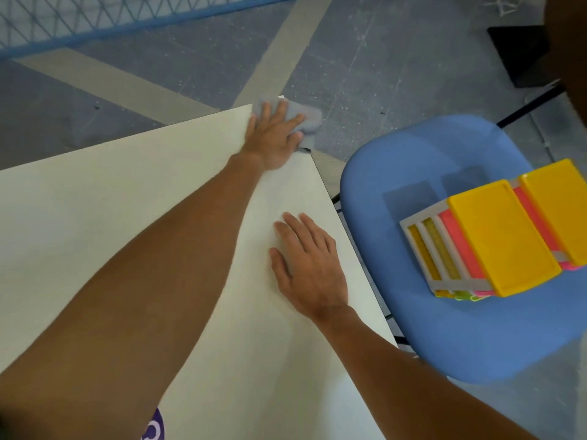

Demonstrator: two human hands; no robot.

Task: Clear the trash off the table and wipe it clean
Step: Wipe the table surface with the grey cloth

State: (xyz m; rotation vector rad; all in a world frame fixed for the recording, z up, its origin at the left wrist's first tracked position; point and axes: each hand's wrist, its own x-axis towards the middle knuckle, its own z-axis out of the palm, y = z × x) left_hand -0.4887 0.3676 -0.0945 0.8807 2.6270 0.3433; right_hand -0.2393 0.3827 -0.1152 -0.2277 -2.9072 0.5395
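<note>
We had our left hand pressed flat on a grey cloth at the far corner of the pale table, at about twelve o'clock from where we stood. The fingers were spread and straight on top of the cloth, pushing it down rather than pinching it. Part of the cloth bulged past the corner toward one o'clock, overhanging the edge above the floor.

Our right hand lay palm down and relaxed on the tabletop near its right-hand edge, at about two o'clock, well apart from the cloth and holding nothing. We judged it was only bracing us.

No trash showed on the part of the table we could see, so we took the wiping to be the step in hand. The cloth sat at the farthest reach of the left arm, with all the unwiped surface lying back toward six and nine o'clock. Any next stroke would have had to pull inward, and the left hand was the one placed to do it.

A blue chair at three o'clock carried a rack of yellow and pink trays.
</note>
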